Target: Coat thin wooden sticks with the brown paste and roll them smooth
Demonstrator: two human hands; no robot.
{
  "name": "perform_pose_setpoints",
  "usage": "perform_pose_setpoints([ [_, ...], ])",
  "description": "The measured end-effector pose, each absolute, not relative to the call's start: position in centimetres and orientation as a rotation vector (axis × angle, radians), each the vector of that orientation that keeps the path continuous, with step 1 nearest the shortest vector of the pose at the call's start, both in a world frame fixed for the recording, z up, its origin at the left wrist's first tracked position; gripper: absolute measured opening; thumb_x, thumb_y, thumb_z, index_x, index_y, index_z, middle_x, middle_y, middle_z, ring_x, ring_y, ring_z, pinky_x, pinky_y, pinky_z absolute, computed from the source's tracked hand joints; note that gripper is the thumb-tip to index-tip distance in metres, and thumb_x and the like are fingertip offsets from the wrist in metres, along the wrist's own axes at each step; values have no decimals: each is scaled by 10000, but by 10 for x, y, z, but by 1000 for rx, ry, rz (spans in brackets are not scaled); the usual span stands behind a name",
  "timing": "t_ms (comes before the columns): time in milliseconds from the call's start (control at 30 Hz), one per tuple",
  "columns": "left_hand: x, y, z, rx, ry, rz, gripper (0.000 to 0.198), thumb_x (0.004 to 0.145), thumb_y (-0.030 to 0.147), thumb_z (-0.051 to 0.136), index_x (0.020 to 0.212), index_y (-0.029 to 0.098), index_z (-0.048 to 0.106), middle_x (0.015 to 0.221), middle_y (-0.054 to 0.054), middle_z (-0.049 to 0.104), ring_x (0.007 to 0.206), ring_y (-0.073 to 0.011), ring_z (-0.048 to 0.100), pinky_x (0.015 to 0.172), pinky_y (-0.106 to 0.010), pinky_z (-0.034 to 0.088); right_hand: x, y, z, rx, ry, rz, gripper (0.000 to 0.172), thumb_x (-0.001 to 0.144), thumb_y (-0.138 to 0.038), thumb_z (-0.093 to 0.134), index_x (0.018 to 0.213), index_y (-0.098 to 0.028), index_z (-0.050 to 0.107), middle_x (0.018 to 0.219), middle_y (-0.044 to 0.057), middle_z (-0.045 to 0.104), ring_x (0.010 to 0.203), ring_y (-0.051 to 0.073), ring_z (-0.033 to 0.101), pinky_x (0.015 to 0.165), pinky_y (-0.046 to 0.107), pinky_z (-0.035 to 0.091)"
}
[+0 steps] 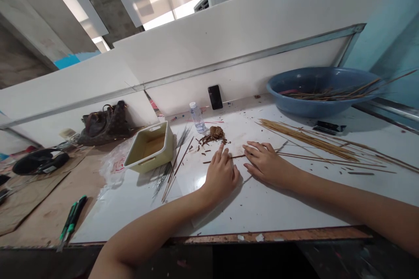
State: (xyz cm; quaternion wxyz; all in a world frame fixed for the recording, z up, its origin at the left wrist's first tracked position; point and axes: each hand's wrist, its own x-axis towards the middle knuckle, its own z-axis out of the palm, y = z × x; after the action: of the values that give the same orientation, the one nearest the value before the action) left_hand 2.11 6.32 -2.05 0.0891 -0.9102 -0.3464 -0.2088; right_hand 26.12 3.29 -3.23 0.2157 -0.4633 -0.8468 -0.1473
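While L hand (pixel 222 174) & R hand (pixel 266 165) lie loosely spread, palm-down, thin dk-brn stick (pixel 237 156) btwn, straight

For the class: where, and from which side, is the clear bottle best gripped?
Probably around the middle of the clear bottle, below its white cap, coming from the left: it stands upright and narrow, and the brown lump sits close beside its base on the right.
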Motion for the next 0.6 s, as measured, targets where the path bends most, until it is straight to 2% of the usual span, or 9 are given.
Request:
perform_pose_setpoints([
  [233,21,69,-31,-2725,-1090,-637,491,1071,262,524,1503,61,641,1579,-263,651,1667,-418,421,1278,-627,516,263,37,-48,-1392,-2370,-445,577,1171,-499,462,1563,-126,664,1641,237,634,1555,428,522,1140,574,419],
  [500,21,68,-29,-2725,-1082,-613,459,1075,252,511,1444,30,668,1566,-273,655,1648,-424,446,1285,-605,515,267,40,-51,-1401,-2391,-395,563,1178,-465,453,1526,-82,675,1647,245,625,1559,425,514,1144,562,414],
  [600,21,68,-29,-2721,-1075,-613,456,1069,253,525,1435,22,673,1566,-278,653,1644,-428,451,1285,-600,519,267,40,-48,-1395,-2380,-366,544,1174,-472,467,1517,-113,687,1624,232,651,1547,418,523,1136,559,394],
])
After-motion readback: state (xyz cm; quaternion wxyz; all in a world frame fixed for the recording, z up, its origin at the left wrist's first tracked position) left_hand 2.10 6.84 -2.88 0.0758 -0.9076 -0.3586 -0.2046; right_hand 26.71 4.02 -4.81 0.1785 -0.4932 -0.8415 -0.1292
